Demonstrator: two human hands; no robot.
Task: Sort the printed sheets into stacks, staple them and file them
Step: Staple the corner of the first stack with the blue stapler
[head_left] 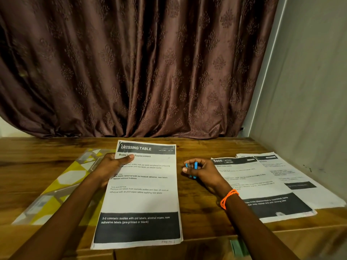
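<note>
The left hand (110, 166) grips the left edge of a printed sheet (139, 196) headed "DRESSING TABLE", thumb pressed on top near the subheading and fingers curled beneath the paper. The sheet — possibly the top of a thin stack, the edges being too faint to count — lies lengthwise on the wooden table (199, 147), its near end reaching past the table's front edge.

The right hand (200, 170) is just right of the sheet, fingers curled round a small blue stapler (193, 167); only bits of blue show between the fingers. An orange band (228, 198) circles that wrist.

Further right, two more lots of printed pages lie flat on the table: a kitchen stack (262, 186) with a "$800 KITCHEN" header, and a far stack (293, 175) partly tucked under it, close to the wall (309, 91).

To the left of the held sheet, a folder (56, 186) with a yellow, grey and white geometric pattern lies flat, the left forearm crossing over its near corner.

A brown patterned curtain (140, 62) hangs behind the table, its folds reaching down to the back edge.
</note>
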